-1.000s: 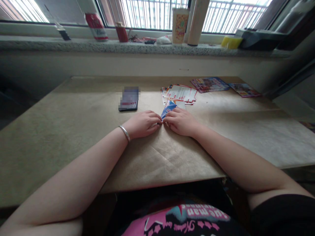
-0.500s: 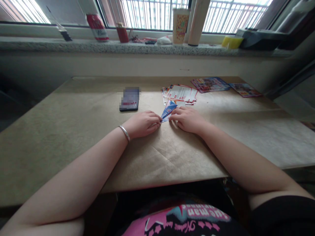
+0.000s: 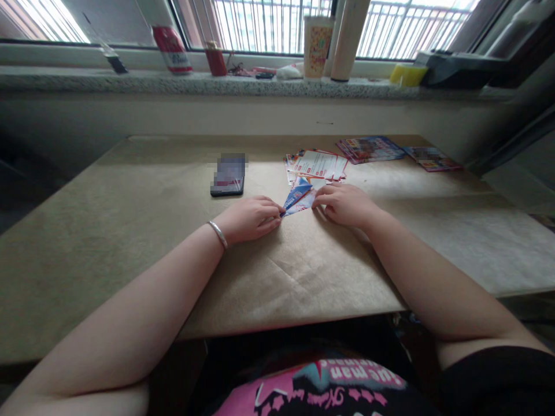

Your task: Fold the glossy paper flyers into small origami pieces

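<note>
A folded leaflet, printed in blue, red and white, is seen lying on the brown surface just right of the frame's centre, with its point towards the lower left. That point is pinned down by the left hand, whose fingers are drawn together on it. The leaflet's right edge is pressed by the curled fingertips of the right hand. A bracelet is worn on the left wrist.

Just above the fold a stack of leaflets is spread, and more are laid towards the upper right; their print is too small to be read. A phone is placed left of the stack.

On the sill along the top, a red can with unreadable white script and a dotted cup are stood; what the cup contains cannot be seen. Pink lettering is shown upside down on the shirt at the bottom and is only partly legible.
</note>
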`<state>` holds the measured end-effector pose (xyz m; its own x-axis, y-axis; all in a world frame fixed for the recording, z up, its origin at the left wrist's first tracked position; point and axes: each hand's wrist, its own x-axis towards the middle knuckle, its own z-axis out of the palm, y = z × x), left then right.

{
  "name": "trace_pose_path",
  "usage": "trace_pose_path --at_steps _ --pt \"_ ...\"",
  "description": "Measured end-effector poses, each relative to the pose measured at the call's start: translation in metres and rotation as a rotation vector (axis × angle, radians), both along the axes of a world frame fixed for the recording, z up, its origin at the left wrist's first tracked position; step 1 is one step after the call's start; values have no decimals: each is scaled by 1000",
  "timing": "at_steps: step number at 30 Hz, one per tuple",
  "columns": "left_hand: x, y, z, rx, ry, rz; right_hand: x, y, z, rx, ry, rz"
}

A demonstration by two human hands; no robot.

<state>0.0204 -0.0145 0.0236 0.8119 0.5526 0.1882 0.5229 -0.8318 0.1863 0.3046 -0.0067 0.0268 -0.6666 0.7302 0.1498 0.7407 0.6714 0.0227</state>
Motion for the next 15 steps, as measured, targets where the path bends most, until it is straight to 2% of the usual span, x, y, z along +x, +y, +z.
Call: trace_pose_path --at_steps 5,10,15 --pt "-1 0 0 -4 18 4 11 4 1 16 -18 -42" --pt "-1 1 -1 -19 9 4 19 5 4 34 -29 -168" --pt "-2 2 -1 -18 12 -1 27 7 7 27 -50 -220"
